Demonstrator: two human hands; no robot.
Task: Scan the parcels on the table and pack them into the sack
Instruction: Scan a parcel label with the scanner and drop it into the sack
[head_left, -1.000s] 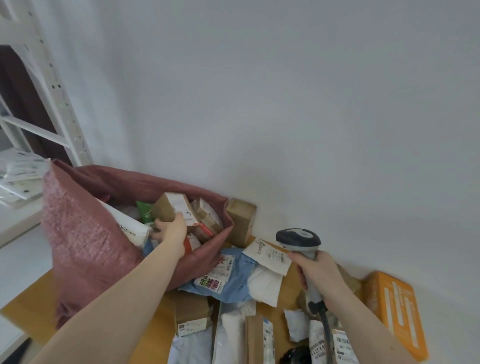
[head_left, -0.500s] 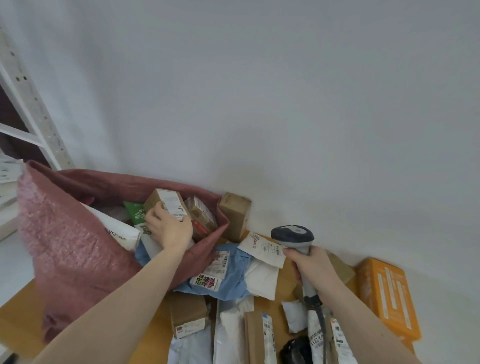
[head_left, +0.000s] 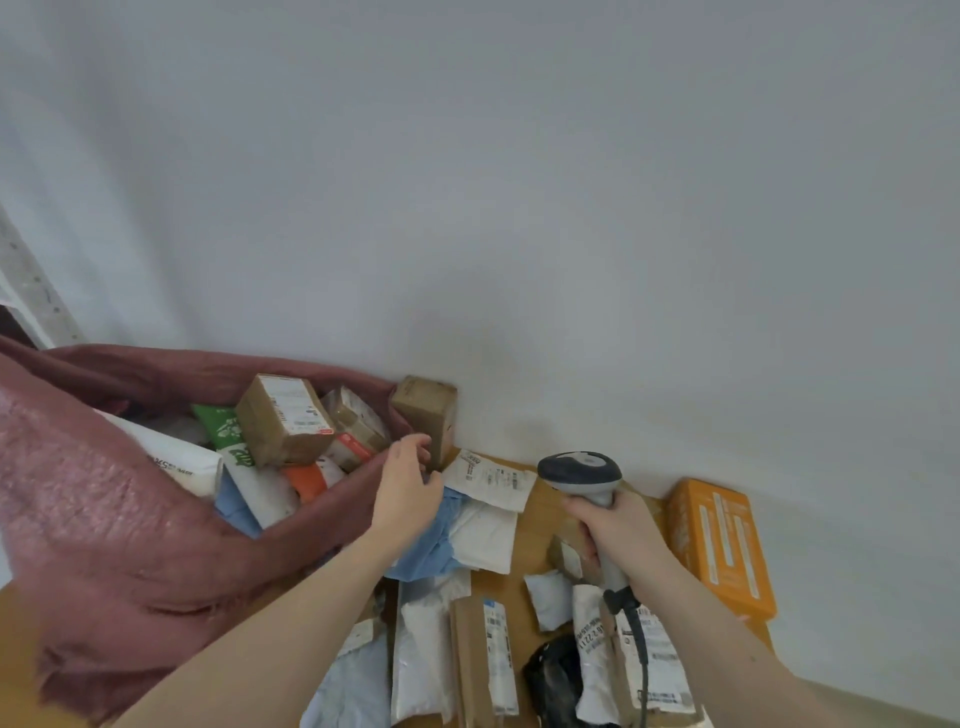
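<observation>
Left hand (head_left: 408, 483) is outside the sack (head_left: 98, 525) now, just past its right rim, over the blue mailer (head_left: 431, 540). Fingers loosely extended, reaching toward the upright brown box (head_left: 427, 415) that stands against the wall; fingertips are at its lower edge (touching or just short, can't tell). Nothing held.

Right hand (head_left: 618, 530) is wrapped around the scanner (head_left: 584, 475) handle, head up and pointing away toward the wall, cable running down out of the fist.

Sack lies open on the left of the table (head_left: 540, 512), mouth facing the camera. Inside: a labelled brown carton (head_left: 283, 423) on top, a second smaller carton (head_left: 356, 423) just right of it, a green-and-white bag (head_left: 228, 431), a white poly mailer (head_left: 171, 457), and something orange (head_left: 306, 480) lower down.

Unpacked parcels sit between and below the two hands: a white mailer with label (head_left: 485, 499) just right of the left hand, more white mailers and a narrow brown box (head_left: 480, 660) nearer the camera. An orange box (head_left: 719, 545) lies to the right of the scanner hand, near the wall.

Versus half a second ago: the left hand was inside the sack on the labelled brown carton; it has let go and moved right, out over the rim. The carton stays in the sack. Right hand and scanner are essentially unchanged.
</observation>
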